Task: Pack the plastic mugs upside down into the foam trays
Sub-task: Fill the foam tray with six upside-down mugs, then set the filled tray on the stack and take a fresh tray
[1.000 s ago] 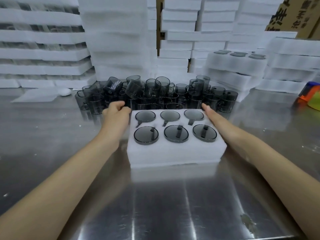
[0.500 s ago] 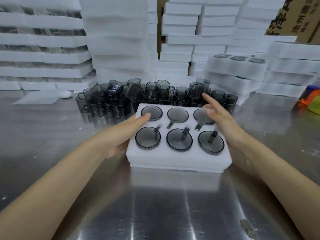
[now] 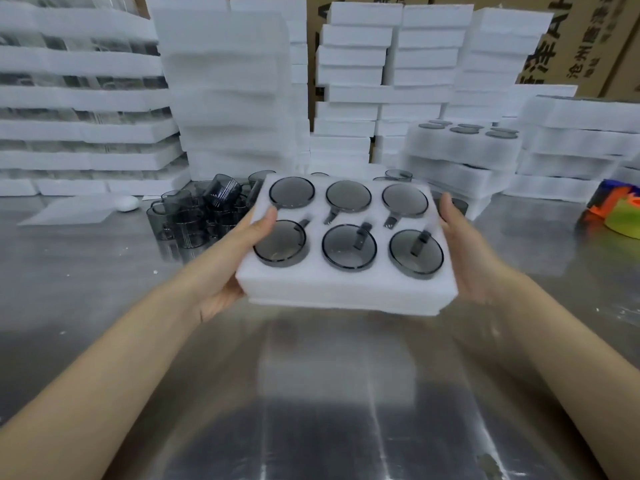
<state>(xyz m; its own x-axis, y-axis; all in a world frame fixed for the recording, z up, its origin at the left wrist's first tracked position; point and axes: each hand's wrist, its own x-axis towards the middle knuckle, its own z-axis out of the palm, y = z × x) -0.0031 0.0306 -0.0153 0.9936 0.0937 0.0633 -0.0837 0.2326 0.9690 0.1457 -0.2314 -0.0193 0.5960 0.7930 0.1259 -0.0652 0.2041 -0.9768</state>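
A white foam tray (image 3: 346, 287) hangs lifted above the steel table, held between both hands. Several smoky grey plastic mugs (image 3: 348, 251) sit upside down in its holes, bases up, handles lying in slots. My left hand (image 3: 239, 258) grips the tray's left side, thumb on top by the near-left mug, fingers underneath. My right hand (image 3: 464, 251) holds the right side, thumb along the edge, fingers hidden below. A heap of loose grey mugs (image 3: 194, 216) stands on the table behind the tray, partly hidden by it.
Tall stacks of white foam trays (image 3: 225, 98) line the back. A filled tray stack (image 3: 464, 143) stands at right rear. A small white object (image 3: 126, 203) and a flat foam sheet (image 3: 69, 211) lie at left. Orange-and-green item (image 3: 620, 213) sits far right. Cardboard boxes (image 3: 588, 39) behind.
Both hands have shifted from the tray's top to its sides and raised the filled tray off the table, tilting it toward me.
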